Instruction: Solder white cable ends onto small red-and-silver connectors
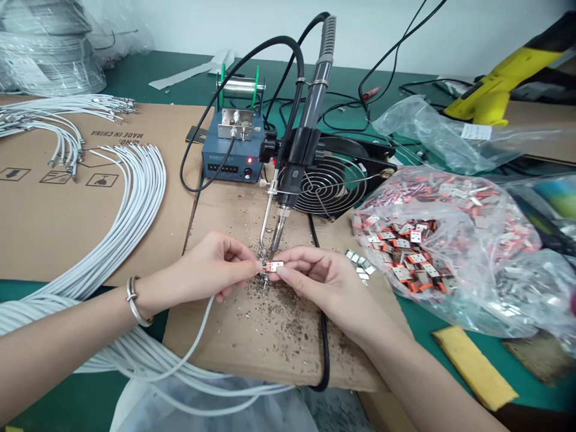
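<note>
hidden: joint between wire end and connector is too small and covered by fingertips, can't make out contact. Clear plastic bags blur what's under them at right; yellow tool top right is cut off by the frame edge.
brown cardboard sheet (54, 222): covers the green bench, left and centre; solder crumbs scattered on the centre piece.
bundle of white cables (135, 210): curves across the cardboard on the left, runs down out of frame.
clear plastic bag of small orange-and-silver connectors (450, 240): right of the hands, near; a few loose silver shells just beside it.
black round wire-guard fan (330, 183): behind the hands, lying flat.
blue soldering station box (231, 157): back centre, red light on, solder spool on top.
black soldering iron on its stand (299, 150): tilted down, tip just above the pinch point.
left hand (216, 264): comes in from lower left, silver bangle on wrist, palm down, thumb and forefinger pinched closed on a thin white cable (198, 336) near its end.
right hand (315, 276): comes in from lower right, thumb and forefinger pinched closed on a small orange-and-silver connector (274, 266).
connector position: between both sets of fingertips, directly under the iron tip, over the centre cardboard.
cable position: end meets the connector's left side; the rest trails back under the left hand toward the lower left.
</note>
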`<action>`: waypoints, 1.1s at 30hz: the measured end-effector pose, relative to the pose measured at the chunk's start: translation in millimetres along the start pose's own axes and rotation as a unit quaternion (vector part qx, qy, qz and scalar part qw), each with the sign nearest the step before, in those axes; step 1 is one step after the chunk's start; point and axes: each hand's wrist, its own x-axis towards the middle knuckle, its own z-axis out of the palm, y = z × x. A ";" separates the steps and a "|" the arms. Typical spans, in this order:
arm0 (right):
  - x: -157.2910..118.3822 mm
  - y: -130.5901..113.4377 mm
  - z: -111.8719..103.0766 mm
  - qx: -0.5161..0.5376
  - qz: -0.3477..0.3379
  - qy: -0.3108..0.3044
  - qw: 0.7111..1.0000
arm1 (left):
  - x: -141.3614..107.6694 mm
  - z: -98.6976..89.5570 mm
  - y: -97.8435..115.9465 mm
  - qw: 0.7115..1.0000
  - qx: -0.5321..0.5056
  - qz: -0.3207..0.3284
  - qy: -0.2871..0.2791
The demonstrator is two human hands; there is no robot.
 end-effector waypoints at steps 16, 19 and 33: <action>-0.1 1.4 0.0 0.011 -0.006 -0.005 1.000 | -1.0 1.0 4.3 1.000 -0.013 0.004 0.013; -1.0 1.1 -1.0 0.011 -0.004 -0.009 1.000 | -1.7 1.2 4.9 1.000 -0.021 0.005 0.015; 1.9 2.7 2.9 -0.002 0.009 0.007 1.000 | 0.7 1.6 1.5 1.000 -0.027 -0.013 0.003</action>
